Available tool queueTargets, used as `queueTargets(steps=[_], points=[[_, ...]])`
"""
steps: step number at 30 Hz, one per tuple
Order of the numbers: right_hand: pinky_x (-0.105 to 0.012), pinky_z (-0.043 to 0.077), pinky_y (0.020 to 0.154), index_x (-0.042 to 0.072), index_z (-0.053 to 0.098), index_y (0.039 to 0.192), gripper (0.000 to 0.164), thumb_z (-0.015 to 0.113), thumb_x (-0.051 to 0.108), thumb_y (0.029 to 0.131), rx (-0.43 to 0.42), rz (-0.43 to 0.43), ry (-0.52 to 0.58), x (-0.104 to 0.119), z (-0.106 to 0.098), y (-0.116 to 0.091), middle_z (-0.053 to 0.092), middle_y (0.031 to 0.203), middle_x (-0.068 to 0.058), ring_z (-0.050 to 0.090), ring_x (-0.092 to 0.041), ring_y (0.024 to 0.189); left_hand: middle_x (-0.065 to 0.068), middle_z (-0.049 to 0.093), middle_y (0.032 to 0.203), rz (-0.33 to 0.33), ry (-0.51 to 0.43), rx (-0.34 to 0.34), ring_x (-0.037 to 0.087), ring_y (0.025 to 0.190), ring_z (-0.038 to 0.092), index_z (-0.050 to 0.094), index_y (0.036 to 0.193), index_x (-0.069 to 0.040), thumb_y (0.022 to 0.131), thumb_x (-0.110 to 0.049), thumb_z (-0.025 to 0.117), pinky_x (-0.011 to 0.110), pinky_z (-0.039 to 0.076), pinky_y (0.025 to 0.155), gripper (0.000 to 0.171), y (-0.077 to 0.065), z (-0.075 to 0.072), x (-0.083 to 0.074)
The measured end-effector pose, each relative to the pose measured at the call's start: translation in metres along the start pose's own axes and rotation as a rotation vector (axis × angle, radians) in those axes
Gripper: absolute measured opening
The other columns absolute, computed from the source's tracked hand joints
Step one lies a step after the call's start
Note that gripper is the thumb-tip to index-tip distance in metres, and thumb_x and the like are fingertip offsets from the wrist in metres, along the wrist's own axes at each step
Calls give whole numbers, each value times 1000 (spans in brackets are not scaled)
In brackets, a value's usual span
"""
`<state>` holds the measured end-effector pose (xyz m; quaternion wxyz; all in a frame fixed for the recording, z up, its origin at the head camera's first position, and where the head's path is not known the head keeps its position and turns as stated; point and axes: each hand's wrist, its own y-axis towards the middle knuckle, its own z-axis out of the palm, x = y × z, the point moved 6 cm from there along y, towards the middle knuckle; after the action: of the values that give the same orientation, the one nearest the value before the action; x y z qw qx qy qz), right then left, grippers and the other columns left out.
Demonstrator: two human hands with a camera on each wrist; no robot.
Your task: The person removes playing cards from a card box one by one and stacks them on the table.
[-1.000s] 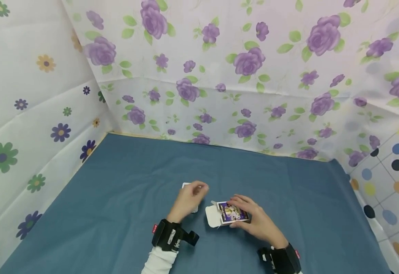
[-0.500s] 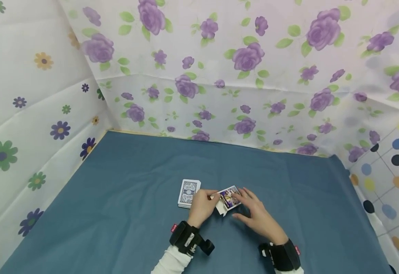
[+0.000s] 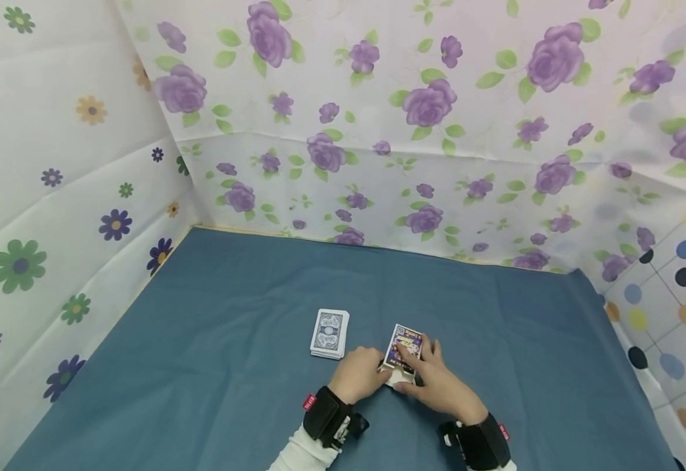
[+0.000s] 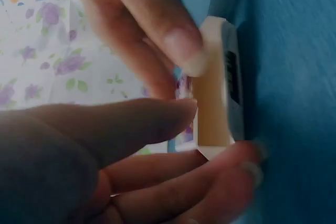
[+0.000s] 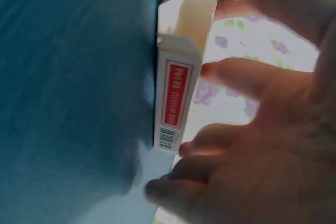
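Observation:
A small playing card box [image 3: 403,347] with a purple and yellow printed face lies flat on the blue cloth, its open end towards the person. In the left wrist view, the hollow inside of the box [image 4: 212,114] shows bare cardboard. My left hand [image 3: 359,374] pinches the open end, thumb above and fingers below. My right hand [image 3: 443,386] holds the box from the right, a finger on its printed face and the thumb by the opening. One narrow side [image 5: 176,93] bears a red label and a barcode. A deck of playing cards [image 3: 329,333] sits to the left, patterned back up.
Blue cloth [image 3: 231,314] covers the table. A curtain with purple roses [image 3: 431,104] hangs behind it, and a flowered sheet [image 3: 54,216] lines the left side. Black camera straps [image 3: 328,415] sit on both wrists.
The box has turned so its open end faces the person instead of left. My left hand has moved from the deck to the box's opening, leaving the deck uncovered.

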<state>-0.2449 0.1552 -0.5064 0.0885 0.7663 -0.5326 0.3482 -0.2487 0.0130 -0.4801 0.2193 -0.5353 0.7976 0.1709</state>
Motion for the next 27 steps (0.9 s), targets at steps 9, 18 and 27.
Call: queueTargets(steps=[9,18,27], points=[[-59,32,107,8,25,153,77,64,38,93,33,-87,16,0,-3,14,-7,156,-34,11,-49,144,16,64,104,79,133,-91,25,92,60,66,118,-3,85,-25,74,36,51,72,40,4,-6,-13],[-59,34,106,7,26,153,77,67,29,91,97,-213,-38,0,-4,40,-2,157,-34,20,-51,142,25,55,128,54,134,-29,34,120,54,46,135,14,91,-22,65,42,49,95,59,11,12,-4],[-62,27,110,10,15,156,91,69,39,89,171,-163,13,-12,-9,38,-6,157,-32,14,-50,144,22,67,112,20,124,212,31,99,66,60,121,9,92,-31,64,40,55,78,50,20,15,0]])
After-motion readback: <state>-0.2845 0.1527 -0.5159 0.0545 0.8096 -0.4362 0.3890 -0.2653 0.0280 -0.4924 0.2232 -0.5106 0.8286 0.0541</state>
